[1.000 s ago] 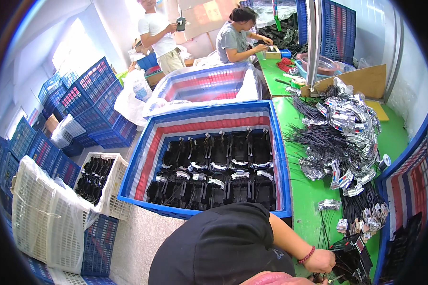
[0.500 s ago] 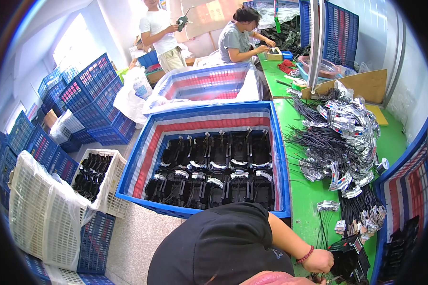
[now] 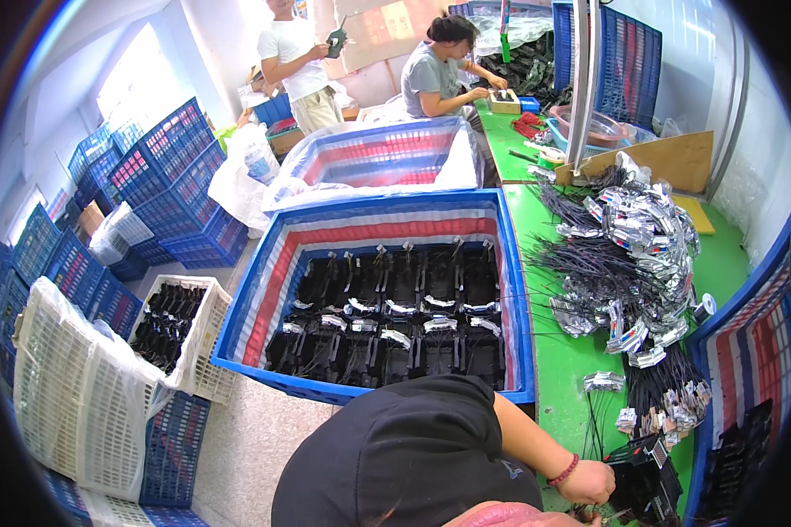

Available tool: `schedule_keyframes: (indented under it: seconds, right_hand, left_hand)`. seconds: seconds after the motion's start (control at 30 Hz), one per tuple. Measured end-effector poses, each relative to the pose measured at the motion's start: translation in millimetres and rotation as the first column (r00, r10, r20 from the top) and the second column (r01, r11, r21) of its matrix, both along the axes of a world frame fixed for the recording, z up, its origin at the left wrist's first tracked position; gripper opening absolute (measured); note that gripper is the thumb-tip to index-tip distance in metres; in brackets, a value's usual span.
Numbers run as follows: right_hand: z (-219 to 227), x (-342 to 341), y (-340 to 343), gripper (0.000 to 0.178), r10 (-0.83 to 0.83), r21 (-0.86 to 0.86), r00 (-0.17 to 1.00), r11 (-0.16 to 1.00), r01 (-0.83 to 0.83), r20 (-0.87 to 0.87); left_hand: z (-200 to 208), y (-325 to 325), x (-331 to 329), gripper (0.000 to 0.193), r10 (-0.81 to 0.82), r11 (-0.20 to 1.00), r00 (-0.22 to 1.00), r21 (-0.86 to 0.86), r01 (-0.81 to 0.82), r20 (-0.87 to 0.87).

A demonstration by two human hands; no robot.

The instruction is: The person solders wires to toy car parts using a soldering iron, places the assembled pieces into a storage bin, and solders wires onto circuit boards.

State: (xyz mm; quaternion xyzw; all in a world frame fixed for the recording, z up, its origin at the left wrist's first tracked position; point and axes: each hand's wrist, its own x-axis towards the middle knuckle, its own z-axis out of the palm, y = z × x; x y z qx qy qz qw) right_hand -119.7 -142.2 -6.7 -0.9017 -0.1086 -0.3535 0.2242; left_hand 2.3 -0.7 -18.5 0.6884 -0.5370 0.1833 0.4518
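Observation:
My left hand (image 3: 588,483), with a dark red bead bracelet on the wrist, is closed at the green bench's near end. Its fingers curl downward at the left edge of a black plastic housing (image 3: 646,492). What they pinch, if anything, is hidden under the hand. At the bottom edge a sliver of skin shows beside some thin wires; this may be my right hand (image 3: 596,520), but its fingers are cut off. Just beyond the housing lie a bundle of black wires with pale ends (image 3: 677,400) and a single silver-wrapped part (image 3: 604,381) with dark leads.
A large heap of silver-wrapped parts (image 3: 650,228) covers the green bench (image 3: 558,422). To its left, a blue crate (image 3: 373,389) holds rows of black housings. Another lined crate (image 3: 756,351) stands at right. Two people are farther back, one seated at the bench. Crates stack at left.
The view has shifted very slightly. My left hand stays in the same place by the black housing. The seated person's head and hands have moved a little.

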Motion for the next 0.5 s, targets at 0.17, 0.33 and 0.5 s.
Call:
schedule_keyframes:
  seconds: [0.17,0.33,0.5]
  right_hand:
    - [10,-6,2,0.051,-0.128,-0.159,0.983,0.981,0.107,-0.128]
    - [16,-16,-1,0.049,-0.217,-0.184,0.957,0.966,0.181,-0.195]
    - [19,-24,4,0.042,-0.219,0.006,0.935,0.973,0.229,-0.280]
  left_hand:
    - [5,1,-4,0.018,0.014,0.999,1.000,0.028,-0.015,0.010]
    - [9,7,-11,0.019,0.032,0.996,0.999,0.080,-0.031,-0.012]
    - [1,-3,-15,0.020,0.020,0.996,1.000,0.083,-0.019,-0.010]
